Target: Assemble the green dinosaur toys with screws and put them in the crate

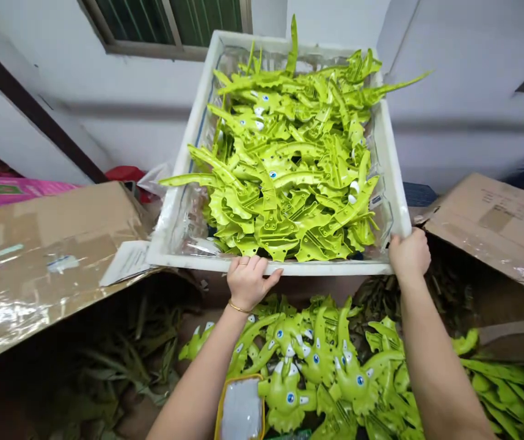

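A large white plastic bin (402, 183) is tilted toward me, lined with clear plastic and heaped with lime-green dinosaur toy parts (289, 165). Some parts bear blue eyes and white horns. My left hand (249, 280) has its fingers curled over the bin's near rim, left of its middle; a thin bracelet circles that wrist. At the near right corner, my right hand (411, 253) is closed around the rim. Below the bin, more green dinosaur head pieces (289, 391) lie in a pile beneath my forearms.
Left stands an open cardboard box (51, 250) with a paper sheet (127, 263) on its edge. Another cardboard box (495, 220) is at right, near loose green pieces (513, 397). A yellow-rimmed tray (242, 406) sits among the lower parts. Behind are a wall and window (170, 24).
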Available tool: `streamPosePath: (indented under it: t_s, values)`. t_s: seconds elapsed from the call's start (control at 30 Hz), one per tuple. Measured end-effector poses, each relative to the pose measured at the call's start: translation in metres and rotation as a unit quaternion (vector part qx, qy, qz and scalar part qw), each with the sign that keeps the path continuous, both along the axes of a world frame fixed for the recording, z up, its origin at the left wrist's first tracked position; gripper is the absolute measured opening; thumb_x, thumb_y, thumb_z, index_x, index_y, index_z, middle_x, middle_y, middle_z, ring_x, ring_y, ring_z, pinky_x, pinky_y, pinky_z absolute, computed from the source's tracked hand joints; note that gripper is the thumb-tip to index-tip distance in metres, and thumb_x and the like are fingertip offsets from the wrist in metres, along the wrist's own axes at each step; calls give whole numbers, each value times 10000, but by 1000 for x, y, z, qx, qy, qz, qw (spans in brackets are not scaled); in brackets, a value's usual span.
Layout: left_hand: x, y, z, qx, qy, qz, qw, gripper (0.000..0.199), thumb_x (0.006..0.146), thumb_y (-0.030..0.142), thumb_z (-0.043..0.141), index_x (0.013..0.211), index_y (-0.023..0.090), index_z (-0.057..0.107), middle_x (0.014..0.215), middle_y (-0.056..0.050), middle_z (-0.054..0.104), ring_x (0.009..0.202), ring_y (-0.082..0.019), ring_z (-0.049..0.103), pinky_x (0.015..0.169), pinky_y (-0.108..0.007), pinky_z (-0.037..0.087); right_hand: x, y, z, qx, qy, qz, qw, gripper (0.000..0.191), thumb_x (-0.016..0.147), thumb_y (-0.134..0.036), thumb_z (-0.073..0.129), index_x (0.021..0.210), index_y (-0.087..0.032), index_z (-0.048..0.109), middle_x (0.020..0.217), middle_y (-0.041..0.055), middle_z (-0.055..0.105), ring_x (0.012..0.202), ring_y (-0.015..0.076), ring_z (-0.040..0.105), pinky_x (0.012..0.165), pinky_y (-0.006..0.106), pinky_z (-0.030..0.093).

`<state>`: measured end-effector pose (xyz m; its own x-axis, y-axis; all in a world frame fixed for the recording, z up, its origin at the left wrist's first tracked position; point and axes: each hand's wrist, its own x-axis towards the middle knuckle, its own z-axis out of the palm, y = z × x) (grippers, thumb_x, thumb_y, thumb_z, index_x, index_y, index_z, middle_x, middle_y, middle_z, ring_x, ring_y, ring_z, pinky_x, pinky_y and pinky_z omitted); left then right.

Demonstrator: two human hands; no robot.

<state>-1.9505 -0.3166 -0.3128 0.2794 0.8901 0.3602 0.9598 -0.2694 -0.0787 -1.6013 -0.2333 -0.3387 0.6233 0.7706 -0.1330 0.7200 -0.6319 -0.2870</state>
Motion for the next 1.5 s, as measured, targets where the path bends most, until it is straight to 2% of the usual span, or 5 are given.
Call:
streamPosePath:
  t_s: [0.27,0.4,0.57,0.73,1.5]
  values:
    - [16,-9,11,-75,-19,23,997,409,900,552,447,730,237,645,745,-77,686,742,-252,579,767,-415,396,11,-23,2,33,50,-38,998,428,830,-336,539,1150,-52,556,1144,270,601,1086,400,565,860,453,446]
    - [9,-11,41,-181,-104,53,977,276,876,464,527,829,215,636,862,-59,685,872,-235,585,852,-386,403,16,-33,3,12,58,-61,996,400,834,-378,573,1128,-107,554,1070,217,616,945,316,580,793,396,391]
    - [-64,41,74,-66,-141,336,929,373,948,174,365,1283,17,326,1405,-229,355,1323,-283,281,1076,-504,180,20,-38,-12,-14,21,-59,998,410,881,-374,530,1212,-133,496,1113,180,600,991,257,546,779,360,288]
    - [-127,76,47,-119,-152,487,852,341,969,221,429,1242,59,303,1308,-136,473,1188,-195,427,986,-412,274,21,-40,-27,25,-13,-86,996,410,823,-370,637,1161,-155,548,1105,156,633,984,257,570,756,346,263]
    - [-155,34,28,-43,-234,514,824,259,835,439,569,904,195,520,984,-86,642,996,-270,614,899,-415,458,20,-88,-53,159,-36,-102,981,428,698,-460,653,1053,-221,644,1102,197,684,1008,328,667,859,464,497]
